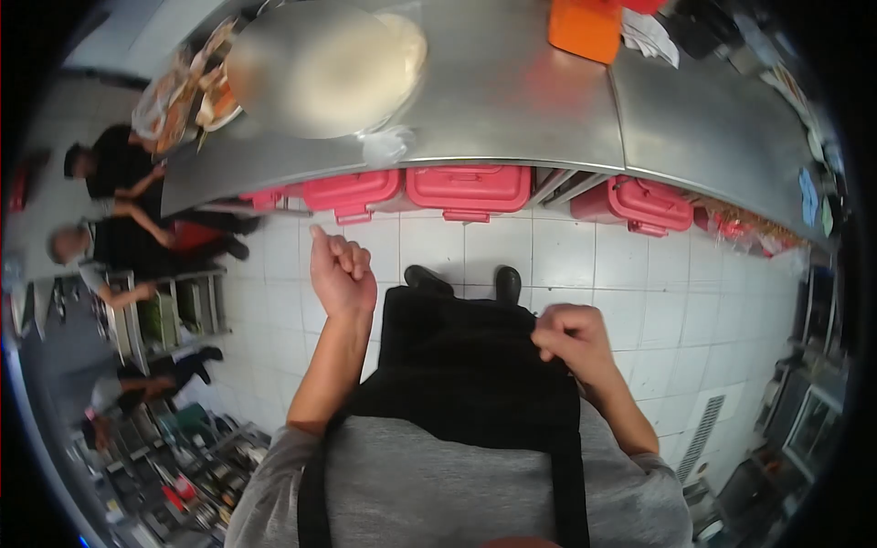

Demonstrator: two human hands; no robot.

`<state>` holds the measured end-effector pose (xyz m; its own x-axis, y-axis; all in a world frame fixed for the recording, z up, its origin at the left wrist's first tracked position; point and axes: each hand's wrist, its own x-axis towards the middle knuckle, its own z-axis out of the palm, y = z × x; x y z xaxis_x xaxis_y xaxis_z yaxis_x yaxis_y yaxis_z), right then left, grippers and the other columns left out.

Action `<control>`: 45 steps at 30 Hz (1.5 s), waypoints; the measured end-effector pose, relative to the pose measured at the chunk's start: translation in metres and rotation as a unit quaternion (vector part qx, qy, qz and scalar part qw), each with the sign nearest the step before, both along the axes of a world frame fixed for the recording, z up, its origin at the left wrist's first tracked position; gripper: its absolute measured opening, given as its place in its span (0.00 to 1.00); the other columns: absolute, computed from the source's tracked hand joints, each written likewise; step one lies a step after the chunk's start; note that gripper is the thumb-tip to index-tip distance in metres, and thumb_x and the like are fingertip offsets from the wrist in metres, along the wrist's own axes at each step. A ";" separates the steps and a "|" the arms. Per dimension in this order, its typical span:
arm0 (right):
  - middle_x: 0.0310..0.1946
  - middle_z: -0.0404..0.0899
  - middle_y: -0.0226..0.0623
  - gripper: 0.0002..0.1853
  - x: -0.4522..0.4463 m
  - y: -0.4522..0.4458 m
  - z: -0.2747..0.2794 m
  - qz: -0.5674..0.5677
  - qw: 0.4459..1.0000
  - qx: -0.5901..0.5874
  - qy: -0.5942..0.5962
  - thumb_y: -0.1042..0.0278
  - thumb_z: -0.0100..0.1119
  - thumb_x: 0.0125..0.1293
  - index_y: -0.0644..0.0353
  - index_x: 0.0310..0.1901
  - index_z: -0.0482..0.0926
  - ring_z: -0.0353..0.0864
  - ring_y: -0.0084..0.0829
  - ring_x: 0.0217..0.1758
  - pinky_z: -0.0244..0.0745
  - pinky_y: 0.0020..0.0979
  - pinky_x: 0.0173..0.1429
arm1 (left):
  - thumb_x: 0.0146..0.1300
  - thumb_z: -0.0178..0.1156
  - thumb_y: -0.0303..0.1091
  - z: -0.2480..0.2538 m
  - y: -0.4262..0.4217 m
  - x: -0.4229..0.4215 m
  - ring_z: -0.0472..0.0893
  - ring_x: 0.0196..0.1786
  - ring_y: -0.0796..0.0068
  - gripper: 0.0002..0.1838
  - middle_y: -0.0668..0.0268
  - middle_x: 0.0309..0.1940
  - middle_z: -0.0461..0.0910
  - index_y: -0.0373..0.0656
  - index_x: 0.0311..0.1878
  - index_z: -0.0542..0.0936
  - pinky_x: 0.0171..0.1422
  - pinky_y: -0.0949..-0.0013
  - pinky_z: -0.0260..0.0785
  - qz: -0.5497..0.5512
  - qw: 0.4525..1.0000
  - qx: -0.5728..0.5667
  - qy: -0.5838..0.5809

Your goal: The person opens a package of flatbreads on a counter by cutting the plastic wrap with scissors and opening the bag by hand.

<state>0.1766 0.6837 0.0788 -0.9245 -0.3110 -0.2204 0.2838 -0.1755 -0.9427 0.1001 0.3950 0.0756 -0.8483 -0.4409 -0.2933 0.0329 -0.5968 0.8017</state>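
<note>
My left hand (342, 272) is raised in front of the counter's edge, its fingers curled into a loose fist and its thumb pointing up. Nothing shows in it. Beside the right edge of the black apron (457, 365), my right hand (575, 340) is also curled closed, with no object visible in its fingers. Neither hand touches the steel counter (512, 100). On that counter lies a large round pale thing (365, 78), partly blurred, with a crumpled clear plastic piece (388, 144) at its near edge.
Red lidded bins (469, 187) stand under the counter. An orange container (583, 32) and a white cloth (650, 38) sit at the back right. Bagged food (169, 114) lies on the left end. Several people (110, 242) are on the left, near a wheeled rack (174, 315).
</note>
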 end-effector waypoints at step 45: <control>0.32 0.79 0.28 0.10 -0.316 -0.152 -0.031 0.187 0.960 0.198 0.066 0.73 0.62 0.56 0.64 0.40 0.80 0.74 0.19 0.35 0.70 0.22 0.43 | 0.46 0.65 0.27 -0.045 -0.054 -0.171 0.73 0.55 0.58 0.17 0.62 0.45 0.77 0.47 0.42 0.78 0.57 0.56 0.64 -0.146 0.648 -0.706 0.245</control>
<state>-0.1390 0.5314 0.0476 -0.7922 -0.5429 -0.2786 0.1305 0.2953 -0.9465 -0.0709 0.3415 0.0301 -0.7947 0.2248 0.5639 0.5415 0.6824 0.4910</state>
